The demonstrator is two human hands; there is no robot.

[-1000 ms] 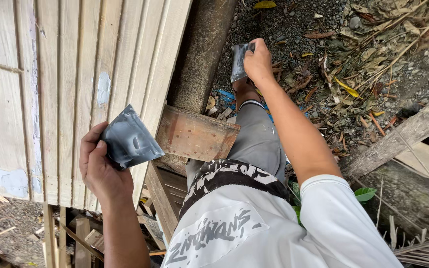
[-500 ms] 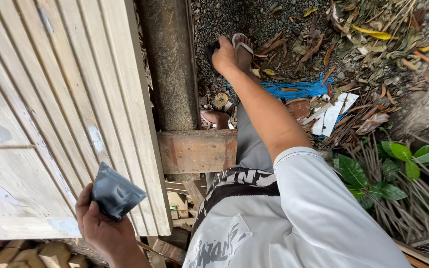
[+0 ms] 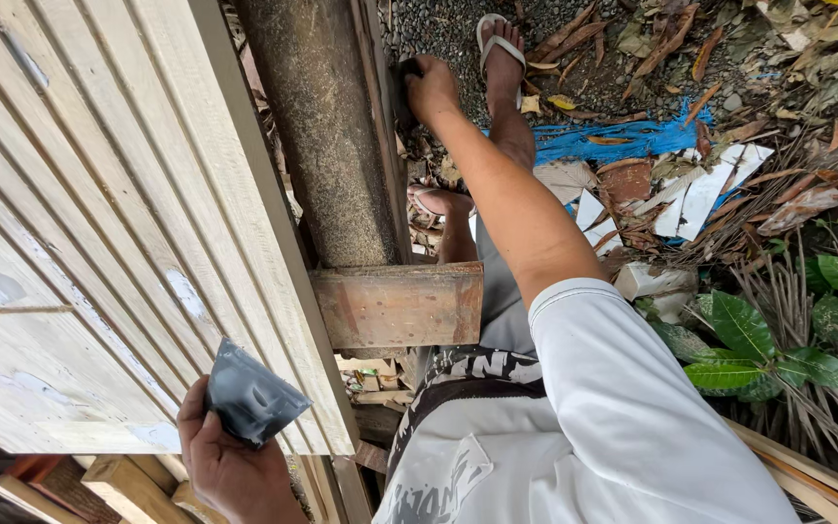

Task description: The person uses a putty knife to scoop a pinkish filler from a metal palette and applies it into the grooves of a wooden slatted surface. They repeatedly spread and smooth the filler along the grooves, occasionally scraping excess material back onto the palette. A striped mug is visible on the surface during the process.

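Head view looks down on a big panel of pale grooved boards (image 3: 99, 243), which lies flat on a rough post (image 3: 327, 146) and a reddish wood block (image 3: 400, 306), likely so it sits at working height. The left hand (image 3: 230, 466) closes around a folded dark grey sheet (image 3: 252, 398), perhaps sandpaper, held against the panel's near edge. The right hand (image 3: 431, 87) reaches far down beside the post and seems curled on something small and dark; what it is cannot be told. A sandalled foot (image 3: 501, 49) stands on gravel just beside it. No container shows, only leaves and white scraps (image 3: 700, 194).
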